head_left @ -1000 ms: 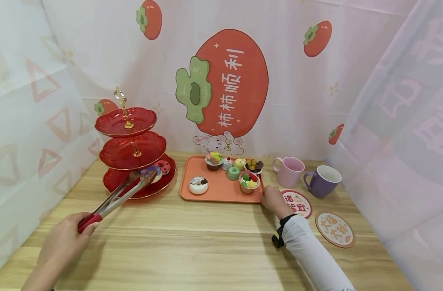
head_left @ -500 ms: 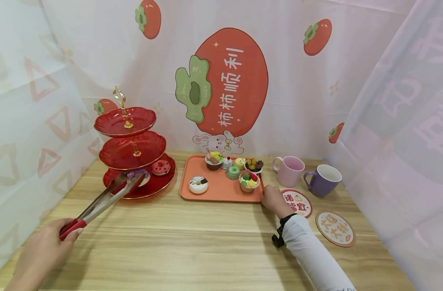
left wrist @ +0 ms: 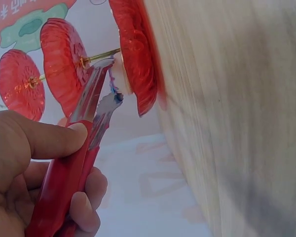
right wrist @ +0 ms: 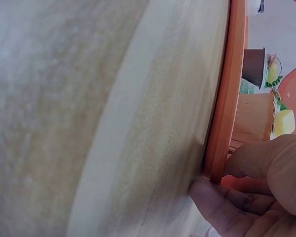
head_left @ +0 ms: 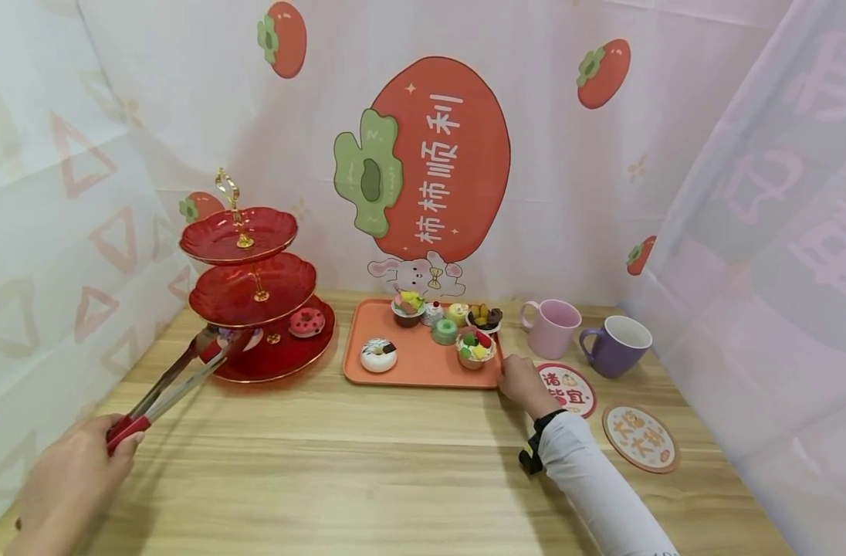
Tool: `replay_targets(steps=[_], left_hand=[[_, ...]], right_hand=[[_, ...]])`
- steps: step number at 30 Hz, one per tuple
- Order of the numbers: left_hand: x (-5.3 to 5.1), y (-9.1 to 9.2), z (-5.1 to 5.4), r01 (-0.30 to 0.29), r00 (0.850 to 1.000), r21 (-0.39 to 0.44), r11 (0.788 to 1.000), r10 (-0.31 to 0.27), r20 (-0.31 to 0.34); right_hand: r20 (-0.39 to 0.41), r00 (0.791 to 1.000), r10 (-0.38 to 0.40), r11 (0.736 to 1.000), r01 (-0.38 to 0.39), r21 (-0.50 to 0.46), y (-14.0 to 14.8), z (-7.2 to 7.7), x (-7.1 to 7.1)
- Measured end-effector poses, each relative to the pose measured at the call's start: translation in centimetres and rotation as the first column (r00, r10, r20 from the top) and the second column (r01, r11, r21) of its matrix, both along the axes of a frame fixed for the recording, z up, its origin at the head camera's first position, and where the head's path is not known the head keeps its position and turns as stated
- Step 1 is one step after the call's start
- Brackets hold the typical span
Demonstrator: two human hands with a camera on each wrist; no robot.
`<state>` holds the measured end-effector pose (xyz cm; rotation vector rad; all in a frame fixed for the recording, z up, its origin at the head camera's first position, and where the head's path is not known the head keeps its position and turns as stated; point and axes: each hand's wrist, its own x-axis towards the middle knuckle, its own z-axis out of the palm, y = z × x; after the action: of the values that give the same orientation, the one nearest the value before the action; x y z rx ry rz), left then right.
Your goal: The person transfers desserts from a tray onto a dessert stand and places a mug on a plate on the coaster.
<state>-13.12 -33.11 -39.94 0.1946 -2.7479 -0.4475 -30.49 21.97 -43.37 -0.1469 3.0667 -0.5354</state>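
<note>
My left hand [head_left: 76, 479] grips the red handles of metal tongs [head_left: 176, 386]. The tong tips are at a purple-and-white donut [head_left: 249, 338] on the left side of the bottom plate [head_left: 284, 363] of a red three-tier stand; in the left wrist view the donut [left wrist: 119, 74] lies between or beside the tips, partly hidden. A pink donut [head_left: 306, 322] sits on the same plate. My right hand [head_left: 526, 384] pinches the near right corner of an orange tray [head_left: 423, 371]; the right wrist view shows thumb and finger on its rim [right wrist: 222, 133].
The tray holds a white donut [head_left: 378, 354], a fruit cupcake [head_left: 475, 349] and several other small cakes. Right of it stand a pink mug [head_left: 555, 328] and a purple mug [head_left: 617, 346], with two round coasters [head_left: 640, 439] in front. Cloth walls surround the table.
The tongs and my left hand have moved left, and the purple-and-white donut has shifted left along the bottom plate, away from the pink donut. My right hand has stayed at the tray corner.
</note>
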Motion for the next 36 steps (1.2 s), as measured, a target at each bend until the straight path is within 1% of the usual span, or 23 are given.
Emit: replay_targets(steps=[4, 8, 10, 13, 18, 20, 26, 36], left_hand=[[-0.5, 0.4, 0.1, -0.011, 1.000, -0.003, 1.000, 0.011, 0.008], [-0.8, 0.7, 0.0, -0.010, 1.000, -0.001, 1.000, 0.010, -0.007], [-1.0, 0.7, 0.0, -0.016, 1.000, 0.002, 1.000, 0.016, 0.004], [-1.1, 0.7, -0.2, -0.015, 1.000, -0.006, 1.000, 0.015, 0.009], [-1.3, 0.7, -0.7, 0.001, 1.000, -0.030, 1.000, -0.001, -0.016], [-1.3, 0.7, -0.8, 0.004, 1.000, -0.035, 0.999, -0.005, -0.015], [-1.2, 0.7, -0.9, -0.013, 1.000, -0.013, 1.000, 0.014, 0.015], [-1.1, 0.7, -0.5, -0.033, 0.998, 0.016, 0.999, 0.032, 0.061]], right_hand=[[0.007, 1.000, -0.003, 1.000, 0.003, -0.005, 0.1, 0.0, -0.1], [-0.001, 1.000, -0.003, 1.000, 0.003, -0.009, 0.1, 0.0, -0.2], [-0.013, 1.000, 0.000, 1.000, 0.000, -0.004, 0.1, 0.0, -0.1], [-0.027, 1.000, 0.010, 1.000, -0.010, 0.003, 0.1, 0.1, 0.0], [-0.043, 0.999, 0.016, 1.000, -0.016, 0.009, 0.0, 0.2, 0.2], [-0.042, 0.999, 0.015, 1.000, -0.014, 0.009, 0.0, 0.2, 0.2], [-0.041, 0.999, 0.013, 1.000, -0.013, 0.006, 0.1, 0.2, 0.2], [-0.047, 0.999, 0.017, 1.000, -0.016, 0.004, 0.1, 0.0, 0.2]])
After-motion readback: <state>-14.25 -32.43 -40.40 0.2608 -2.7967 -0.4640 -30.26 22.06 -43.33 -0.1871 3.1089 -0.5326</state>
